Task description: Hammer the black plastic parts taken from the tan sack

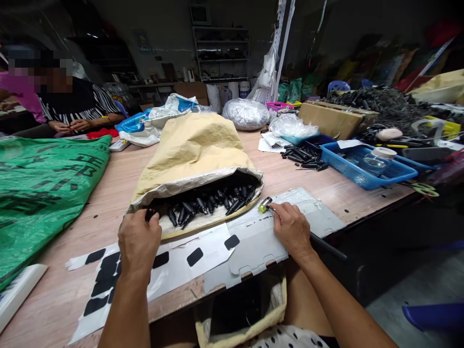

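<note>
My right hand (292, 227) is closed around a small hammer (266, 203). Its head has a yellow-green face and a dark end, and its black handle (328, 246) sticks out behind the hand. At the left corner of the sack's mouth, my left hand (139, 237) is closed, thumb against fingers, with a small dark piece (149, 213) at the fingertips; its kind is unclear. The yellow sack (199, 142) lies with its opening towards me. Inside it are several black tapered parts (188, 209). White sheets with black rounded patches (195, 256) lie below the sack.
A grey board (253, 246) covers the table's front edge. Another open sack (241, 333) is at my lap. A green bag (47, 183) lies left; a blue basket (366, 179) and loose black parts (304, 157) lie right. Another person (78, 108) sits across.
</note>
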### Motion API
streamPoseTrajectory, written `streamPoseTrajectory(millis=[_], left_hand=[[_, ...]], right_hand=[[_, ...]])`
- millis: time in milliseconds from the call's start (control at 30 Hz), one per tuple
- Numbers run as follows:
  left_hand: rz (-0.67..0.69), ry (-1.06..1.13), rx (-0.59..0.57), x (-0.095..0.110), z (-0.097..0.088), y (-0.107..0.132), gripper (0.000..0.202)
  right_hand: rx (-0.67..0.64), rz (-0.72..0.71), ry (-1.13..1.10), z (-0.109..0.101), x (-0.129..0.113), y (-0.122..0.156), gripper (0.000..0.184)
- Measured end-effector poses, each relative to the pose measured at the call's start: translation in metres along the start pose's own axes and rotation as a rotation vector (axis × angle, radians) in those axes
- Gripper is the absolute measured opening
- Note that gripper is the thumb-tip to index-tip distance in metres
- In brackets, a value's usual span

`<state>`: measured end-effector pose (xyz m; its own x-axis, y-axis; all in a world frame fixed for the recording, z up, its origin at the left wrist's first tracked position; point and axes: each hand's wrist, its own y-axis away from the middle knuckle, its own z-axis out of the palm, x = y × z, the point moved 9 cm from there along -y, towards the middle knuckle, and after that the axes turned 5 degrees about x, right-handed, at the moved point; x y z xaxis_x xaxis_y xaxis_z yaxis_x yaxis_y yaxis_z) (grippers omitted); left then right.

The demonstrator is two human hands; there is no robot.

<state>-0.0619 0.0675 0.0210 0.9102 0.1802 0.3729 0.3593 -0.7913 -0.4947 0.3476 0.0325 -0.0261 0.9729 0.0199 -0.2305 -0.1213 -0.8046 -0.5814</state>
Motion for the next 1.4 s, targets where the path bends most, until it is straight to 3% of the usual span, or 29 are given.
streamPoseTrajectory(millis=[67,200,300,400,533,667,833,967,1067,1167,1400], left_hand=[[-0.011,0.234,-0.006,0.022,-0.007,0.013,0.032],[-0.012,0.828,-0.455,0.088,0.031,0.067,0.033],[0.07,0.887,-0.595,0.115,0.051,0.101,0.022],[0.14,0.775,-0.588,0.113,0.06,0.113,0.016],[0.259,0.735,-0.541,0.112,0.055,0.114,0.014],[0.295,0.708,-0.485,0.116,0.053,0.113,0.023],[0.32,0.668,-0.494,0.118,0.059,0.115,0.013],[0.314,0.662,-0.538,0.117,0.061,0.116,0.013],[0.298,0.679,-0.546,0.117,0.062,0.116,0.014],[0.276,0.702,-0.553,0.116,0.065,0.116,0.016],[0.254,0.723,-0.575,0.114,0.069,0.116,0.015]], right_hand=[[0.001,-0.002,-0.003,0.0,0.0,0.0,0.03],[0.007,0.006,-0.009,0.0,0.001,0.001,0.03],[0.0,0.013,-0.009,0.0,0.002,0.001,0.03],[-0.008,0.012,-0.006,0.0,0.001,0.001,0.03],[-0.004,0.017,-0.007,0.0,0.002,0.001,0.031],[-0.001,0.021,-0.036,0.002,0.005,0.0,0.031],[-0.007,0.064,-0.177,-0.008,0.004,-0.003,0.032],[0.026,0.05,-0.508,-0.035,-0.026,0.003,0.032],[-0.068,-0.004,-0.704,-0.041,-0.06,0.012,0.031],[-0.149,-0.051,-0.755,-0.041,-0.083,0.019,0.031],[-0.103,-0.106,-0.771,-0.056,-0.097,0.02,0.036]])
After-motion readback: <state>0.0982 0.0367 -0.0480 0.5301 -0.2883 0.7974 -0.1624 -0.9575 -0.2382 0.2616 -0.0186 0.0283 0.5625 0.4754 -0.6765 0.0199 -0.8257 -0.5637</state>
